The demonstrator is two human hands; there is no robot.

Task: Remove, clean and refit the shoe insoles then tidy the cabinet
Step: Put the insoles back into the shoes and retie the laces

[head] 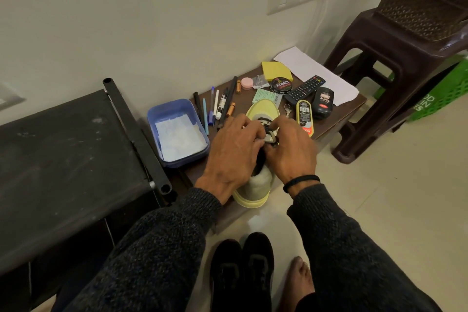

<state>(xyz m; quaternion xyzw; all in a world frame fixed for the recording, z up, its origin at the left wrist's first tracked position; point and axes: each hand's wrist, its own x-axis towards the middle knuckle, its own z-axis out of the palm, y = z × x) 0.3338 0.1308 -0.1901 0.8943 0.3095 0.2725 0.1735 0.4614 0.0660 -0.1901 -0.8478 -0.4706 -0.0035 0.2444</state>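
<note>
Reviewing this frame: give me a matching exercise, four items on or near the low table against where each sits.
Things:
1. blue tub
2. remote control
3. black shoes
4. brown stool

Places:
A. on the floor near the person's foot
B. right of the table, with a basket on top
C. on the table's left end, holding white paper
D. on the table beside the round polish tin

Pairs: 1-C, 2-D, 3-A, 4-B

Glossy plastic tub [174, 119]; matt knit sleeves [162, 243].
</note>
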